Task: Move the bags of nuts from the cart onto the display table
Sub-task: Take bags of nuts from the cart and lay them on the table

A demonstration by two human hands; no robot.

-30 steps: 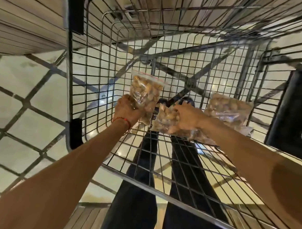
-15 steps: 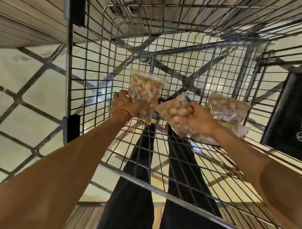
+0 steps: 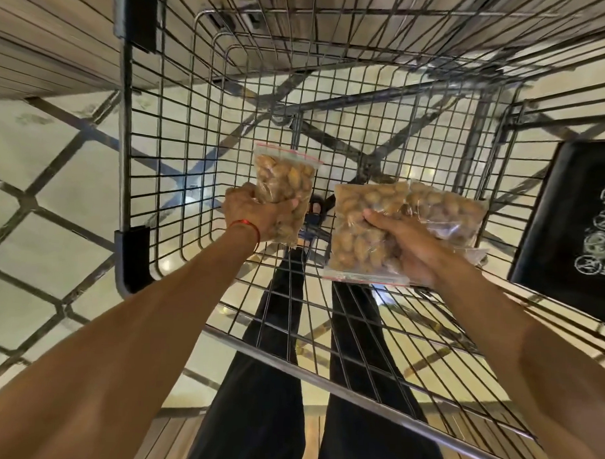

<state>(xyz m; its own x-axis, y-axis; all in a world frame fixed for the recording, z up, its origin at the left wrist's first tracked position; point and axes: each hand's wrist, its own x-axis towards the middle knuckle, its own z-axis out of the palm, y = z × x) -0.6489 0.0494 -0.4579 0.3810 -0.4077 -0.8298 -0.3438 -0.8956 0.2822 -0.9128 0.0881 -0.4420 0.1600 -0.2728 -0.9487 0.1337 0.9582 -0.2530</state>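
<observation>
Head view looked down into a wire cart, with both bare forearms extended forward over its near rim. The left hand was raised inside the basket, fingers and thumb curled round the lower half of a clear bag of nuts, which was held upright with its red-edged seal at the top. A red thread circled the left wrist. The right hand, palm turned up and to the left, gripped a second bag of nuts from its right side, thumb pressed across the front and the seal pointing toward the near side. A third bag of nuts lay in the cart just beyond the right hand, overlapped by the second bag. Contact between those two bags could not be confirmed. Dark trouser legs showed through the mesh, and a black panel stood at the far right.
</observation>
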